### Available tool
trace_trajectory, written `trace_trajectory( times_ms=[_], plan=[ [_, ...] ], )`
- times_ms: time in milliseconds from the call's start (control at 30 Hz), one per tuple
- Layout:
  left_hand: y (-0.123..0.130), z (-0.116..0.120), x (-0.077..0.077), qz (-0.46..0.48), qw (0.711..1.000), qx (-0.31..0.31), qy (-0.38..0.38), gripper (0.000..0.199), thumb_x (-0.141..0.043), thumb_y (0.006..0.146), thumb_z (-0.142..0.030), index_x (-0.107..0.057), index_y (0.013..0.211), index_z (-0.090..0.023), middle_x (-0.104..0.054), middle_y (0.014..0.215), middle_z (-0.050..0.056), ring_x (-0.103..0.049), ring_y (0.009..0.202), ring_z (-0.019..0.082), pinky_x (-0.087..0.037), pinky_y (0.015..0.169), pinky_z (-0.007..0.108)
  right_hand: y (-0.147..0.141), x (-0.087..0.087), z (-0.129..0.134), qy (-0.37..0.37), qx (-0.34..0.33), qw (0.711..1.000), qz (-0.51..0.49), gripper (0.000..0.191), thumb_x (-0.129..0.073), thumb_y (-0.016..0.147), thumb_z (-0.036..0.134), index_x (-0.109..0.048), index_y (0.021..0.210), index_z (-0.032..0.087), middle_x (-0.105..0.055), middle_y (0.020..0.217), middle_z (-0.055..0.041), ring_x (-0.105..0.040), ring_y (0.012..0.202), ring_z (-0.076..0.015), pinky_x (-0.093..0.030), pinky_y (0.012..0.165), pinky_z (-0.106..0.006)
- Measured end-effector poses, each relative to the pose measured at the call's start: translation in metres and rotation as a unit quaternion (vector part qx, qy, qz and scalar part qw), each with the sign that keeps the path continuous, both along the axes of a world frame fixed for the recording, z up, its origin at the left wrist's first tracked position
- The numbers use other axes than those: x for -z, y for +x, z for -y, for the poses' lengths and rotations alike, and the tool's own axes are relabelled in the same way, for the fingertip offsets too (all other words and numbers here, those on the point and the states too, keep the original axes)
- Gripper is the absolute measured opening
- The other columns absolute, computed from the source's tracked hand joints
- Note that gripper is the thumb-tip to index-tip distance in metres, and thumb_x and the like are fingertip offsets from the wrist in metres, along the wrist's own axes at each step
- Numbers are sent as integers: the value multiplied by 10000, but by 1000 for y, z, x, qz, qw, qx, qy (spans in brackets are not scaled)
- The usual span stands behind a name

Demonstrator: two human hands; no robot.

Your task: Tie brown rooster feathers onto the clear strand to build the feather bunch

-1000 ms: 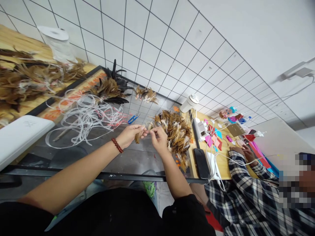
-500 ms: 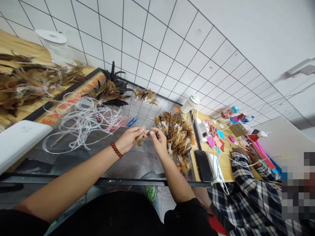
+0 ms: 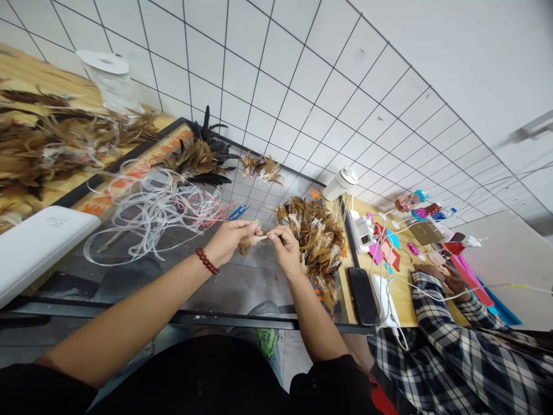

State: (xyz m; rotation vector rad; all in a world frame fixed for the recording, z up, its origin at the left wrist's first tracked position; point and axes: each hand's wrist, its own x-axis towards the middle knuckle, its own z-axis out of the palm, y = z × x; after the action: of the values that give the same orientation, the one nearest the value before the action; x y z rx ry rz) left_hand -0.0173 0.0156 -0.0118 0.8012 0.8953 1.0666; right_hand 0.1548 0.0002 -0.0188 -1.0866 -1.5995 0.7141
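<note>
My left hand [image 3: 231, 239], a red bead bracelet at its wrist, pinches a small brown feather bunch [image 3: 245, 248] above the dark tabletop. My right hand [image 3: 286, 249] is closed at the fingertips on the pale end of that bunch, a short gap from the left fingers. Whether this end is quill or ribbon I cannot tell. Just beyond my left fingers lie blue thread snips [image 3: 238, 212]. Beside my right hand is a large pile of brown feathers [image 3: 322, 233]. Tangled white ribbon [image 3: 151, 207] spreads to the left.
Dark and brown feathers [image 3: 201, 155] and a smaller feather bunch [image 3: 261, 168] lie at the back. A ribbon spool [image 3: 103, 63] stands far left, a white box [image 3: 47, 248] nearer. At right are a white cup [image 3: 341, 183], phone [image 3: 362, 295], cables and another person's plaid sleeve [image 3: 432, 305].
My hands have drawn slightly apart, and more of the pale feather end shows between them. The whole view has shifted a little.
</note>
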Motion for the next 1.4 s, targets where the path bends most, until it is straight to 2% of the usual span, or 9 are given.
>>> trace_trajectory(
  times_ms=[133,333,600,733,867,1000,1167,1300,1400],
  plan=[
    [2,6,-3,-7,996,82,-33,375,-854,549,-415,-734,704,-95,-690,678,97,-610,596,144,-471,579,264,-4,4,2,34,20,999,36,154,-600,867,292,-710,808,201,-608,822,-38,-566,848,-158,-471,793,-296],
    [2,7,0,-46,990,133,2,345,-820,596,-430,-711,666,-111,-660,627,67,-568,536,119,-463,555,261,-2,6,4,78,26,994,76,165,-577,890,267,-723,844,206,-592,825,-39,-568,830,-151,-488,768,-288],
    [1,3,1,-24,995,97,25,361,-801,619,-444,-624,560,-135,-574,546,19,-504,484,95,-404,498,232,2,6,7,145,-33,956,255,489,-388,917,108,-529,1357,269,-585,1175,-84,-565,1083,-160,-462,939,-334],
    [-2,-2,0,27,999,-17,35,319,-806,625,-415,-672,671,-129,-556,566,2,-493,507,87,-395,496,222,4,9,6,101,50,950,292,400,-387,953,186,-563,1311,205,-601,1143,-106,-572,1078,-173,-468,938,-304],
    [-5,-9,1,56,984,-168,28,317,-818,602,-389,-668,708,-131,-550,569,-17,-489,515,77,-391,491,207,5,15,1,48,79,901,424,305,-477,931,237,-650,1181,224,-623,1073,-98,-563,982,-219,-453,886,-343],
    [-5,-11,2,55,980,-192,21,314,-807,603,-383,-666,717,-127,-548,564,-22,-480,507,74,-382,480,205,0,23,-5,19,84,875,476,411,-480,917,195,-554,1317,248,-585,1182,-117,-514,1000,-247,-415,838,-364],
    [-4,-10,4,39,982,-184,23,329,-809,584,-384,-667,715,-118,-547,573,-20,-478,510,73,-376,469,205,-3,24,-9,6,106,900,423,160,-535,903,253,-675,977,232,-597,1084,-87,-486,1007,-240,-378,838,-356],
    [-2,-9,5,23,984,-176,11,352,-825,571,-397,-680,721,-113,-553,563,-19,-489,511,76,-386,471,206,-2,21,-9,17,132,960,247,122,-497,899,233,-607,870,188,-600,962,-68,-527,943,-197,-401,850,-326],
    [2,-5,4,18,988,-155,-10,385,-849,546,-405,-696,729,-103,-614,609,9,-538,539,88,-434,516,223,-3,18,-8,29,135,978,155,141,-475,903,255,-568,825,184,-590,871,-48,-545,855,-174,-417,807,-302]
  ],
)
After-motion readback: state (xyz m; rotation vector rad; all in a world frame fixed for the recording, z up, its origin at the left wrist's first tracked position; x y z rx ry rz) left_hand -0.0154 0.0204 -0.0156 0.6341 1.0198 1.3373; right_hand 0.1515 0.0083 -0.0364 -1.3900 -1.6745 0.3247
